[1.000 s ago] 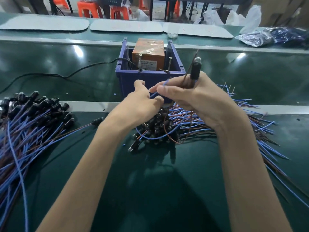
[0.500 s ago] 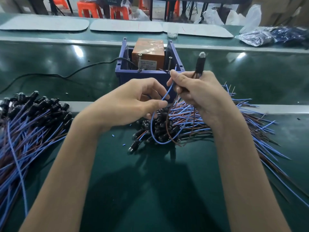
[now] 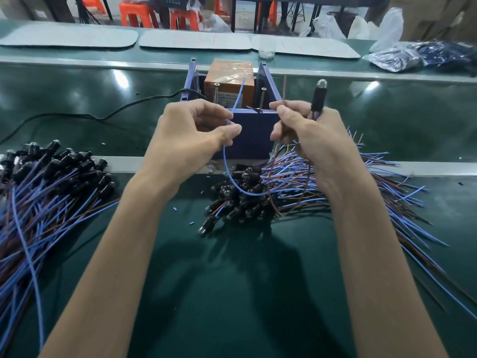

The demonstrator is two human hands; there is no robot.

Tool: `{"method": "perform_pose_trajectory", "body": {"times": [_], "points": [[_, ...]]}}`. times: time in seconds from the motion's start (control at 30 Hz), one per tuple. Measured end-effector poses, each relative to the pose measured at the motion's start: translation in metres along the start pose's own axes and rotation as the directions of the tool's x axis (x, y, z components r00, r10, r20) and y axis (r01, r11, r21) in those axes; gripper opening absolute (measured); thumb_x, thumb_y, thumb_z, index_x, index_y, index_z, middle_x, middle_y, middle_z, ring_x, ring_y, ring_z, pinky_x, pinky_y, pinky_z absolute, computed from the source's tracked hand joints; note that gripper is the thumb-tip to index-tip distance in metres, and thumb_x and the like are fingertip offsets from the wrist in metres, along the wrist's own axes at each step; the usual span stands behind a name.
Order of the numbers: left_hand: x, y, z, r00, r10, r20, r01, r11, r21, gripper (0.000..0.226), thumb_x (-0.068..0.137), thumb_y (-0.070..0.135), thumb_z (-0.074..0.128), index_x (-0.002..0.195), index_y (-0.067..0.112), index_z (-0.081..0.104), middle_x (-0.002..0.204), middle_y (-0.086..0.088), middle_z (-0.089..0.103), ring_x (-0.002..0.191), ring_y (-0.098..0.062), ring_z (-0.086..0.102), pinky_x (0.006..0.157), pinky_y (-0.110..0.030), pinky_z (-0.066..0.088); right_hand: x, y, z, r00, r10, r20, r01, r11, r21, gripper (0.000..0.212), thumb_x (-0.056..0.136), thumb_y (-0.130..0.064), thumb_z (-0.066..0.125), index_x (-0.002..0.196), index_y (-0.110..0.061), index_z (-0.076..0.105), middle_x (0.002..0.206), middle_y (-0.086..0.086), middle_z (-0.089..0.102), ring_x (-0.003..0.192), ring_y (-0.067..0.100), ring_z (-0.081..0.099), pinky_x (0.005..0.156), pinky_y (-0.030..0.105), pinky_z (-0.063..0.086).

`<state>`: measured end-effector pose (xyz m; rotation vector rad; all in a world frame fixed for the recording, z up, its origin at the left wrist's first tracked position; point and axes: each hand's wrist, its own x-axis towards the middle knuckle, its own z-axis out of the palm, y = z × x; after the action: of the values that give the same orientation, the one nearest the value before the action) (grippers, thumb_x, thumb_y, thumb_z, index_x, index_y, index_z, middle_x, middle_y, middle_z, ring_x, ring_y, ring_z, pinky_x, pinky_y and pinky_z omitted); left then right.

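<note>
My right hand (image 3: 312, 140) holds a black LED lamp holder (image 3: 318, 98) upright, with its clear tip on top, and pinches its brown wire (image 3: 284, 89) between thumb and forefinger. My left hand (image 3: 196, 135) pinches the same part's blue wire (image 3: 238, 95), whose end points up while the rest loops down under both hands. Right behind the hands stands a blue plastic bin (image 3: 254, 135) holding an orange box (image 3: 229, 82) with two upright screws.
A heap of wired black holders (image 3: 240, 200) lies under my hands, its blue and brown wires fanning right. A second heap (image 3: 51, 177) fills the left. A black cable (image 3: 103, 116) runs left from the bin. Grey mats and plastic bags lie at the back.
My hands have drawn apart. The left hand moved left and lifted the blue wire end upright; the right hand separated the brown wire and holds it up.
</note>
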<state>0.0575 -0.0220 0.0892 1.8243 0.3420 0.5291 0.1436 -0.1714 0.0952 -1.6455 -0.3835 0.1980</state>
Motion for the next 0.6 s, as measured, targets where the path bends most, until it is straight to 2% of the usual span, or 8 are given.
{"method": "perform_pose_trajectory", "body": {"times": [0.13, 0.23, 0.37, 0.43, 0.6], "points": [[0.000, 0.000, 0.000, 0.999, 0.021, 0.024, -0.021, 1.000, -0.004, 0.022, 0.086, 0.002, 0.068, 0.103, 0.016, 0.066, 0.092, 0.004, 0.073, 0.071, -0.010, 0.071, 0.065, -0.018, 0.055, 0.002, 0.000, -0.001, 0.996, -0.012, -0.087, 0.016, 0.999, 0.050, 0.021, 0.095, -0.008, 0.052, 0.114, -0.008, 0.063, 0.046, -0.008, 0.052, 0.043, -0.001, 0.046, 0.043, 0.006, 0.032], [0.001, -0.002, -0.001, 1.000, 0.031, -0.003, -0.031, 1.000, 0.000, 0.025, 0.089, 0.001, 0.064, 0.108, 0.017, 0.067, 0.096, 0.000, 0.073, 0.069, -0.008, 0.070, 0.068, -0.018, 0.055, 0.004, 0.000, -0.004, 0.991, -0.024, -0.133, 0.034, 0.997, 0.075, 0.020, 0.094, -0.005, 0.052, 0.105, -0.014, 0.066, 0.045, -0.010, 0.047, 0.041, 0.001, 0.041, 0.042, 0.008, 0.031], [0.003, -0.005, -0.004, 0.995, 0.049, -0.088, -0.049, 0.999, 0.009, 0.029, 0.090, 0.006, 0.065, 0.114, 0.022, 0.065, 0.091, 0.003, 0.074, 0.065, -0.005, 0.068, 0.072, -0.020, 0.055, 0.005, 0.002, -0.004, 0.987, -0.009, -0.158, 0.026, 0.994, 0.106, 0.023, 0.093, -0.003, 0.051, 0.086, -0.017, 0.068, 0.047, -0.008, 0.048, 0.042, 0.001, 0.042, 0.041, 0.010, 0.032], [0.004, -0.005, -0.006, 0.987, 0.061, -0.147, -0.060, 0.998, 0.009, 0.029, 0.089, 0.008, 0.065, 0.114, 0.023, 0.065, 0.088, 0.005, 0.073, 0.064, -0.004, 0.068, 0.072, -0.020, 0.054, 0.006, 0.004, -0.004, 0.985, 0.014, -0.173, 0.007, 0.993, 0.118, 0.026, 0.093, -0.001, 0.049, 0.083, -0.016, 0.068, 0.050, -0.006, 0.049, 0.043, 0.000, 0.043, 0.041, 0.010, 0.031], [0.009, -0.010, -0.008, 0.958, 0.050, -0.282, -0.024, 0.995, 0.096, 0.033, 0.088, 0.009, 0.064, 0.121, 0.011, 0.067, 0.081, 0.009, 0.072, 0.061, 0.001, 0.068, 0.074, -0.019, 0.056, 0.012, 0.006, -0.003, 0.977, 0.120, -0.178, -0.088, 0.980, 0.180, 0.033, 0.090, 0.001, 0.039, 0.084, -0.015, 0.067, 0.057, -0.003, 0.051, 0.040, 0.001, 0.038, 0.034, 0.011, 0.024]]}}
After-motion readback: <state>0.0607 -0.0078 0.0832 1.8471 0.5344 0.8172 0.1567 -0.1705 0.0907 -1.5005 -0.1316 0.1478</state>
